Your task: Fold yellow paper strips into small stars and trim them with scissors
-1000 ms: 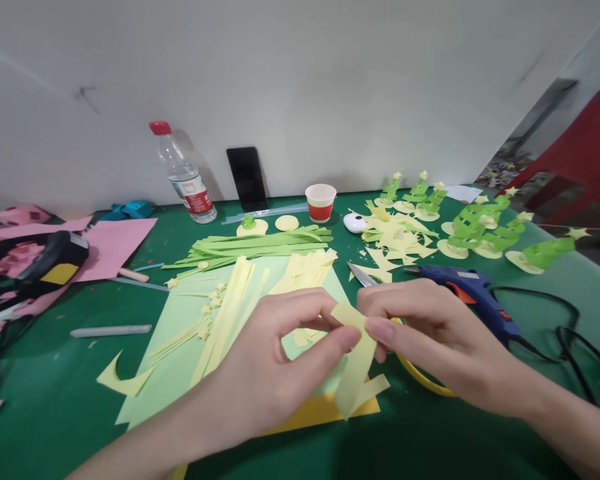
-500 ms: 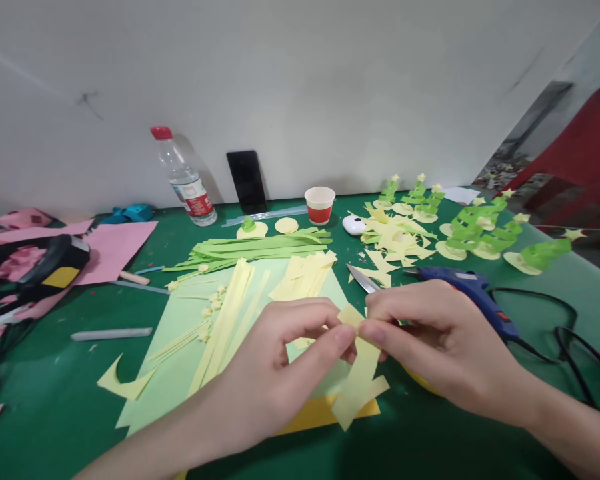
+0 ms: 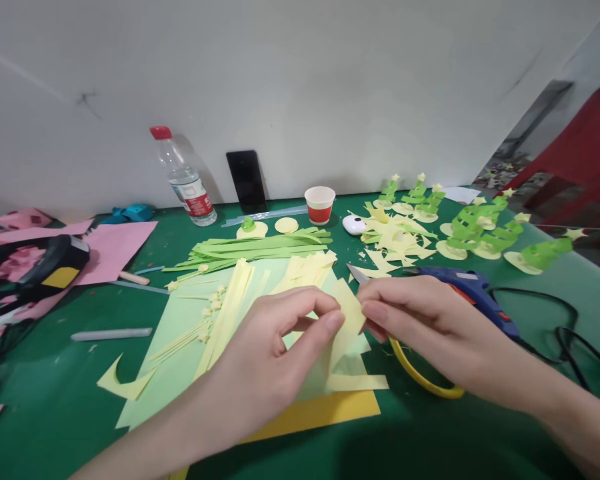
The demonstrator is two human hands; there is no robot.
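Observation:
A small pale yellow paper piece (image 3: 349, 308) is held up between my two hands above the work sheets. My left hand (image 3: 280, 353) pinches its left side between thumb and fingers. At its right edge, the thumb and forefinger of my right hand (image 3: 430, 333) are closed on the paper. Beneath my right hand lie scissors with a yellow handle (image 3: 423, 381), their blade tip showing beyond the knuckles. A short yellow strip (image 3: 361, 383) lies below the held piece. Under my left hand is a pale green sheet (image 3: 173, 360) bearing long yellow strips (image 3: 225, 313) and tiny paper stars (image 3: 213, 310).
Green strips (image 3: 260, 245), a paper cup (image 3: 320, 205), a phone (image 3: 247, 181) and a bottle (image 3: 193, 190) stand or lie at the back. Yellow scraps (image 3: 400, 237), green spiral trees (image 3: 465, 233) and a blue glue gun (image 3: 490, 310) with its cord are right. Pink paper (image 3: 120, 247) lies left.
The yellow paper between my hands has turned so that it faces me more broadly. My right hand has shifted slightly, uncovering more of the yellow scissor handle.

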